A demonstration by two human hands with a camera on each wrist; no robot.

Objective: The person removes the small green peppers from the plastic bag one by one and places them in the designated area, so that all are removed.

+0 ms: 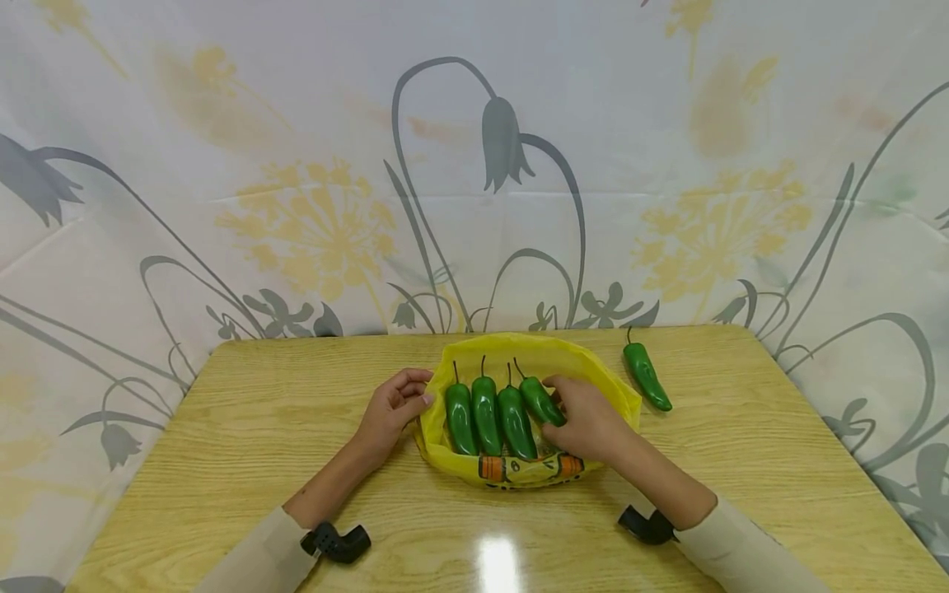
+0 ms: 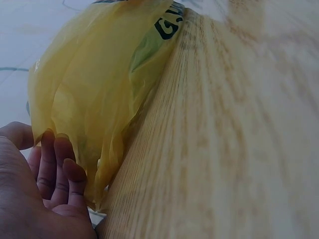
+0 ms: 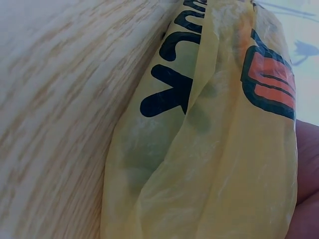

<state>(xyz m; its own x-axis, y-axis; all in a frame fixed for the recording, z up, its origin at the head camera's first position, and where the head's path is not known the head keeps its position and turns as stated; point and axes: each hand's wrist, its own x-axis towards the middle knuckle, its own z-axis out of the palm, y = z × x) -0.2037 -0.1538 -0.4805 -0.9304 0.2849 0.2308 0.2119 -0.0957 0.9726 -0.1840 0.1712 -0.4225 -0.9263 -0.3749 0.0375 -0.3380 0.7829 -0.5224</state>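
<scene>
A yellow plastic bag (image 1: 519,344) lies mouth-open on the table, with several glossy green chili peppers inside, side by side, thin dark stems pointing away. My left hand (image 1: 387,413) pinches the bag's left rim between thumb and fingers; the left wrist view shows its curled fingers against the thin plastic. Reaching into the right side of the bag, my right hand (image 1: 591,422) grips the rightmost pepper (image 1: 541,401), which lies tilted. Left of it are another pepper (image 1: 516,422) and more in a row. In the right wrist view the bag (image 3: 239,164) mostly hides the right hand.
One more green chili pepper (image 1: 647,377) lies on the wooden table (image 1: 282,412), outside the bag to the right. A flower-printed curtain (image 1: 334,165) hangs behind the table. Black wrist devices sit on both sleeves.
</scene>
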